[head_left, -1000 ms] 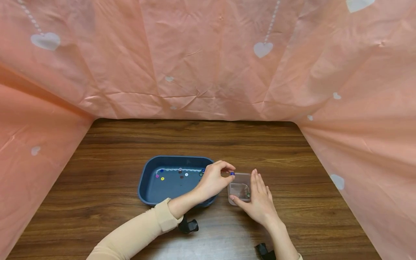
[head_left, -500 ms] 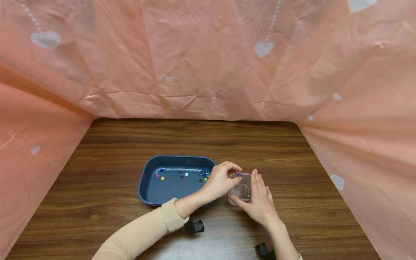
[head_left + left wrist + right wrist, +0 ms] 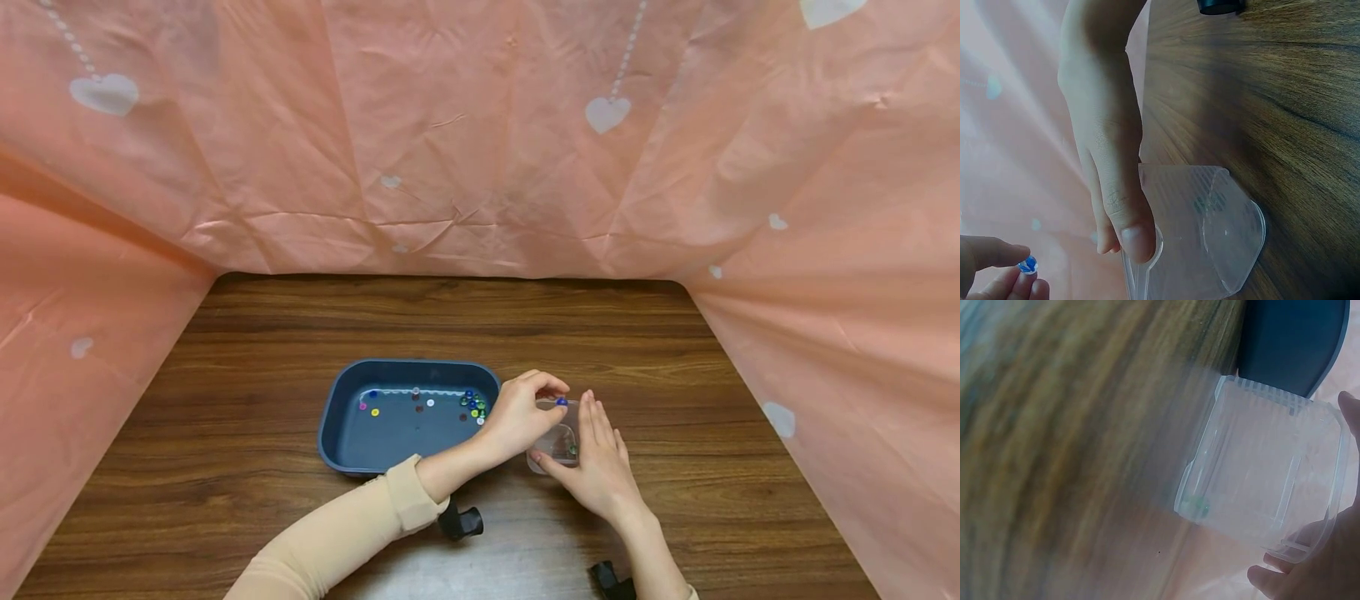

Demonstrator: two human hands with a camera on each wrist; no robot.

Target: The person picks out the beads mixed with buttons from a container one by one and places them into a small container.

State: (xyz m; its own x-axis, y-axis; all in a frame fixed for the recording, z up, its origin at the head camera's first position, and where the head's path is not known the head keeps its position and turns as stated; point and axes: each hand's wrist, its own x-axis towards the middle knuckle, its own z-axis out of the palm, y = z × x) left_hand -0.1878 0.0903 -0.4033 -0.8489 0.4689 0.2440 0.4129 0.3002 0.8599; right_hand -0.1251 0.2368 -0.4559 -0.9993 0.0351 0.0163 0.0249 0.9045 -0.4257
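My left hand (image 3: 517, 417) pinches a blue marble (image 3: 562, 402) between thumb and fingertips, over the far side of a clear plastic container (image 3: 557, 437). The left wrist view shows the marble (image 3: 1028, 265) as clear glass with blue inside. My right hand (image 3: 596, 475) holds the container, thumb over its near rim and fingers along its right side. A green marble (image 3: 1196, 505) lies in a bottom corner of the container. To the left, partly behind my left wrist, is a blue tray (image 3: 330, 429) with several marbles (image 3: 471, 402) bunched at its right end.
Scattered in the tray are small round pieces: a yellow one (image 3: 375, 412), a pink one (image 3: 363, 406), a white one (image 3: 431, 402) and others. The wooden table (image 3: 450, 317) is enclosed by a pink curtain (image 3: 480, 150). Black wrist mounts (image 3: 461, 523) sit under both wrists.
My left hand has moved right with the blue marble, from the container's left edge to over its far side. More of the tray's right end shows. My right hand stays put.
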